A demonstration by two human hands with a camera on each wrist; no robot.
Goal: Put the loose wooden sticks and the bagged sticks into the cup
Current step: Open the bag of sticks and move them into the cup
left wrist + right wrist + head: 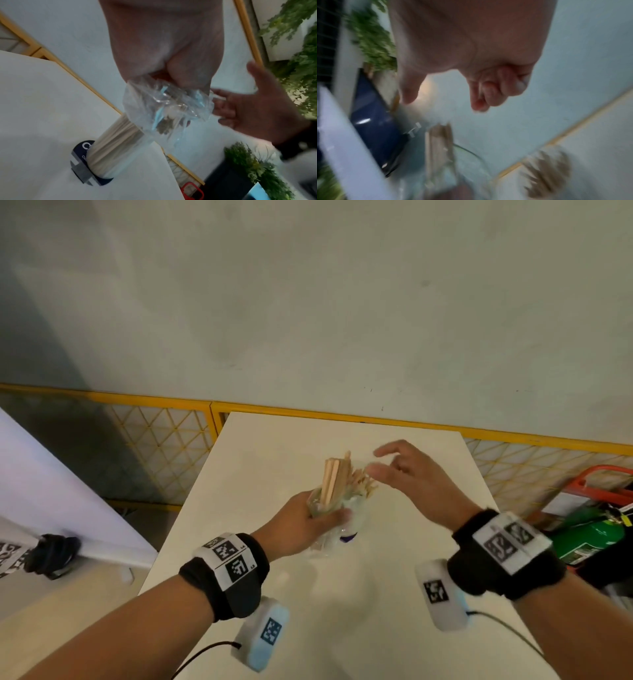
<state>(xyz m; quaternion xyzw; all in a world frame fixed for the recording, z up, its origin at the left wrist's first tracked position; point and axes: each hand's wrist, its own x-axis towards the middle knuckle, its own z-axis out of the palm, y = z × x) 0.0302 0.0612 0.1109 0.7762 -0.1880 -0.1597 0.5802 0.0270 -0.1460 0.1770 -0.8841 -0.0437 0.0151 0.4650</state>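
Left hand curls around the cup near the table's middle; our right hand hovers just beside, fingers spread, holding nothing. Flat sticks and the bag of sticks stand in the cup, so we judge the task nearly done: next, release without tipping it. A green cylinder sits off the right edge, out of the way.

Pale, matt wooden sticks; clear, glossy, crinkled plastic bag; transparent plastic cup; smooth, matt white desk; black cloth wristbands.
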